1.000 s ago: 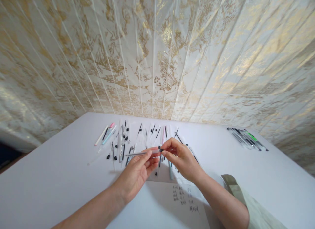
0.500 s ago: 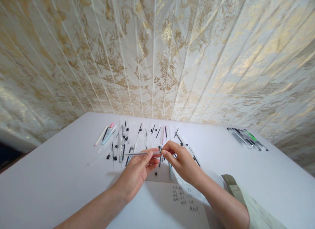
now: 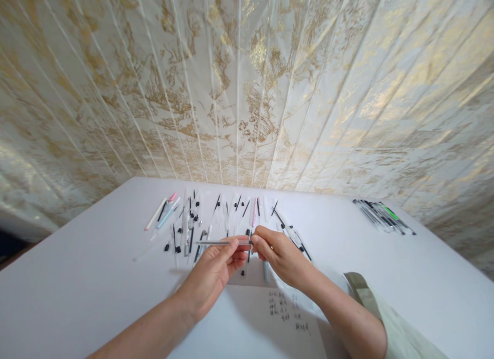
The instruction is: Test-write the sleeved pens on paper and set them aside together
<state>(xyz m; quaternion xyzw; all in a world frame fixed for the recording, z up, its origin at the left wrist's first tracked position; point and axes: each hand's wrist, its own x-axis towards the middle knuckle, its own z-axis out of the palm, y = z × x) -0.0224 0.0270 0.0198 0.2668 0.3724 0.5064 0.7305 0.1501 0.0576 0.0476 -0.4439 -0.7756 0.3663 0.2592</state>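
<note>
My left hand (image 3: 214,269) pinches a thin clear pen barrel (image 3: 216,242) that lies level, its tip pointing left. My right hand (image 3: 280,253) is closed on the barrel's right end, fingertips pressed against it. Both hands hover just above a spread of loose pen parts (image 3: 200,220): clear barrels, black refills and small black caps laid out on the white table (image 3: 96,276).
A few pastel pens (image 3: 164,212) lie at the spread's left. A bundle of assembled pens (image 3: 384,216) sits at the far right. A sheet with handwriting (image 3: 285,310) lies near the front edge. A gold-patterned wall (image 3: 247,91) rises behind.
My right hand has dropped slightly and closed further onto the barrel's right end. The left hand keeps its grip almost unmoved.
</note>
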